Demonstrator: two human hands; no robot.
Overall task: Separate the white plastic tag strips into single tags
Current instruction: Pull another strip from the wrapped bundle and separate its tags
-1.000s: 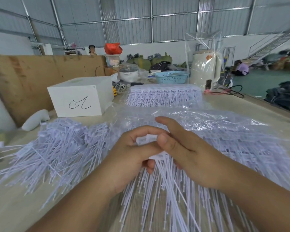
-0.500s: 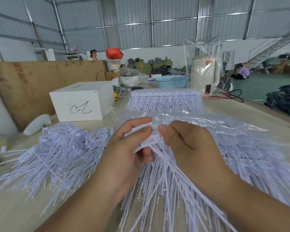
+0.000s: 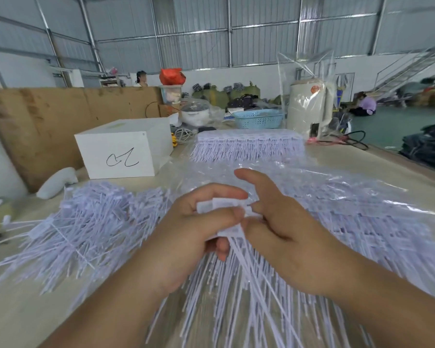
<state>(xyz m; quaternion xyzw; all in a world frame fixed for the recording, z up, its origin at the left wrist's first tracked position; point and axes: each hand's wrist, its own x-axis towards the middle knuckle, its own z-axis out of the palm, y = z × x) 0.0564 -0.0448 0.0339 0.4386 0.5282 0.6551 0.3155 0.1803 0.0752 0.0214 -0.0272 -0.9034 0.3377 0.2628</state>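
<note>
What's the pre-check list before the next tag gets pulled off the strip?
1. Left hand grips the tag strip by its heads: ok.
2. Right hand pinches a single tag at the strip's right end: cannot tell, fingertips hide the contact and the index finger is lifted.
3. Tails of the held strip hang free toward the person: ok.
4. Pile of separated tags lies to the left, apart from the strip: ok.
5. Unseparated strips wait farther back on the plastic sheet: ok.
</note>
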